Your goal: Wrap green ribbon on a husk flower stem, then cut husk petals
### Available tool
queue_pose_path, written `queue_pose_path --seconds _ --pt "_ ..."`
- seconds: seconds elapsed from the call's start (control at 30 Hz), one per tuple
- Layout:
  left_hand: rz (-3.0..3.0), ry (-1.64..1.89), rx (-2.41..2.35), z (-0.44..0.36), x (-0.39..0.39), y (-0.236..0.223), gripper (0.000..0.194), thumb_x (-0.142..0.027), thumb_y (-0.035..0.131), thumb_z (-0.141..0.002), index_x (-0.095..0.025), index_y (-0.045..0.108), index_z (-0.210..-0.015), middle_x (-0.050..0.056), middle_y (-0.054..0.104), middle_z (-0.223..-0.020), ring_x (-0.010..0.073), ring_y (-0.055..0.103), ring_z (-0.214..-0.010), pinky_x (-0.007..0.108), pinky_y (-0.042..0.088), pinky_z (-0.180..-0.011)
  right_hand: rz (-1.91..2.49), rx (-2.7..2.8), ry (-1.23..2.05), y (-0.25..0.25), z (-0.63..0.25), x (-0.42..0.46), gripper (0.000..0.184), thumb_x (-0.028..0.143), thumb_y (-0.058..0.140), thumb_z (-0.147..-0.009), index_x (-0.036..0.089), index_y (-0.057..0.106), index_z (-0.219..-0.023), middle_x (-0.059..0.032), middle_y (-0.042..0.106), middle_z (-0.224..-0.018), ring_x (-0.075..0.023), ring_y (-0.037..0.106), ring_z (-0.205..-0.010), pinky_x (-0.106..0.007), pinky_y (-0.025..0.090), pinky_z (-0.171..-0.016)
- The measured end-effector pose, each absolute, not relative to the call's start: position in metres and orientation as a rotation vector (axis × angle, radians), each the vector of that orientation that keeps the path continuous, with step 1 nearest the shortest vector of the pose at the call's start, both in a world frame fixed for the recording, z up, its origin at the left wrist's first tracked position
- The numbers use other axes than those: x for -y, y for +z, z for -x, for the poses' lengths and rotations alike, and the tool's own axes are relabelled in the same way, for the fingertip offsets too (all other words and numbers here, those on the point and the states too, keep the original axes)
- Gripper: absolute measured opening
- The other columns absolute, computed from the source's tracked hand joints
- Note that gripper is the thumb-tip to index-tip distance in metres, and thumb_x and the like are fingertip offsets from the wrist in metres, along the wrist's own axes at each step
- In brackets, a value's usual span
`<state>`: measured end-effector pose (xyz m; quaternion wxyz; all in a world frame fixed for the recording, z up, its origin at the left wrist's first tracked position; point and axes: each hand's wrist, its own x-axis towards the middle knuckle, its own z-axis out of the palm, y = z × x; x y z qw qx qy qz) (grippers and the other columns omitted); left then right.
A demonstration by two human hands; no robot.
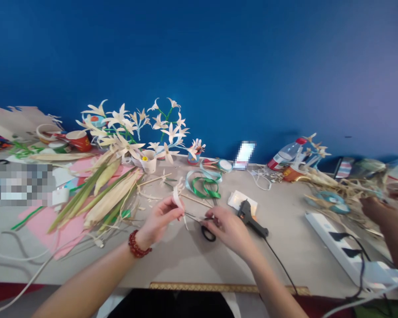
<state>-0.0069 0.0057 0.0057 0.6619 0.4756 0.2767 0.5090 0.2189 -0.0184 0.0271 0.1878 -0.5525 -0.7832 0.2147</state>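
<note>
My left hand (159,217), with a red bead bracelet on its wrist, pinches a narrow pale strip of husk (177,198) upright between thumb and fingers. In my right hand (231,229) are black-handled scissors (208,234), whose blades point left and meet the strip just beside my left fingertips. Whether the blades are parted is too small to tell. Right of that hand, a black glue gun (248,216) lies on a small white pad (235,199). Behind my hands lie a green ribbon (205,190) and a light blue one. Corn husks (116,198) are piled at the left.
Husk flowers (121,117) stand in cups along the blue wall. A phone (244,154) leans there, with a bottle (287,152) to its right. A white power strip (333,247) and cords lie at the right, where another person's hand (374,212) reaches in. A ruler (199,286) lies along the front edge.
</note>
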Motion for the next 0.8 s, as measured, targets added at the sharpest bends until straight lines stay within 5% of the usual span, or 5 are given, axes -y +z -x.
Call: queue_pose_path --seconds 0.2,0.5,0.67,0.8 --pt "-0.986 1.207 -0.532 0.006 -0.003 0.013 0.010 -0.023 0.068 -0.080 -0.015 0.062 -0.078 0.000 0.056 -0.073 0.0090 0.049 -0.062 0.024 0.041 -0.063 1.777 2.406 0.466 0.004 -0.234 0.039 0.020 0.023 0.057 -0.084 0.019 0.061 -0.104 -0.0100 0.064 -0.106 -0.0243 0.061 -0.094 -0.030 0.044 -0.077" --pt "-0.805 1.251 -0.648 0.008 -0.003 0.019 0.011 -0.024 0.071 -0.079 -0.015 0.067 -0.083 0.001 0.063 -0.078 0.0097 0.056 -0.066 0.023 0.045 -0.066 1.949 2.419 0.383 0.007 -0.228 0.028 0.010 0.022 0.056 -0.080 0.017 0.061 -0.088 -0.0099 0.068 -0.090 -0.0243 0.064 -0.080 -0.027 0.037 -0.061" --pt "-0.805 1.312 -0.681 0.010 -0.001 0.027 0.011 -0.024 0.071 -0.079 -0.014 0.068 -0.081 0.001 0.066 -0.076 0.0104 0.059 -0.067 0.023 0.048 -0.067 1.721 1.916 1.105 -0.003 -0.253 0.033 0.013 0.030 0.054 -0.083 0.019 0.055 -0.090 -0.0028 0.063 -0.072 -0.0192 0.062 -0.063 -0.027 0.040 -0.057" --pt "-0.811 1.359 -0.684 0.008 0.000 0.028 0.009 -0.024 0.071 -0.079 -0.015 0.067 -0.081 0.001 0.068 -0.077 0.0103 0.061 -0.067 0.022 0.049 -0.069 1.215 1.319 1.605 -0.002 -0.248 0.047 0.028 0.042 0.061 -0.083 0.019 0.050 -0.093 -0.0054 0.065 -0.086 -0.0151 0.061 -0.064 -0.027 0.045 -0.062"
